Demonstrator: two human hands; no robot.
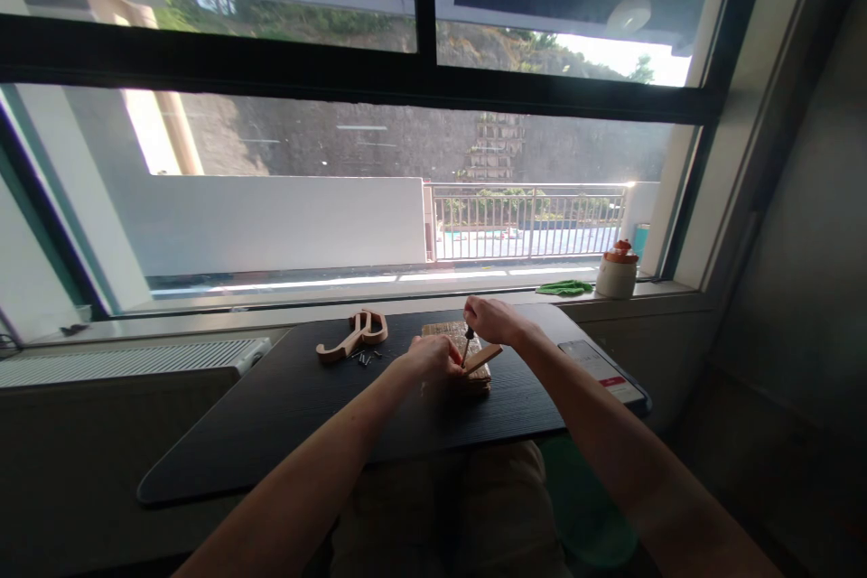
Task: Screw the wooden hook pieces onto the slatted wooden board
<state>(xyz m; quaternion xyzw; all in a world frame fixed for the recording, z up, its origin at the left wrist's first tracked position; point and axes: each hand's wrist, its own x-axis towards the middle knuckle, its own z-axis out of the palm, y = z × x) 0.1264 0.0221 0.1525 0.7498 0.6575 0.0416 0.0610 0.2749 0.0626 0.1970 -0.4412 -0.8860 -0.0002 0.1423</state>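
Note:
My right hand [493, 320] is closed around the handle of a screwdriver [467, 343], whose shaft points down and slightly left. Its tip meets a narrow wooden strip [485, 358] near my left fingertips. My left hand [434, 356] is closed, pinching the left end of that strip; the exact finger contact is partly hidden. Beneath both lies a block of rough, layered brown board [482, 385] on the dark table [304, 433]. Left of my hands rests a curved wooden piece shaped like a letter [352, 341], with several small screws [366, 359] beside it.
A flat box or booklet with a red stripe [610, 379] lies at the table's right end. On the window sill are a green cloth [565, 287] and a white jar with an orange-brown top [616, 273]. A radiator [135, 363] stands left. Under the table's right side is something green [586, 501].

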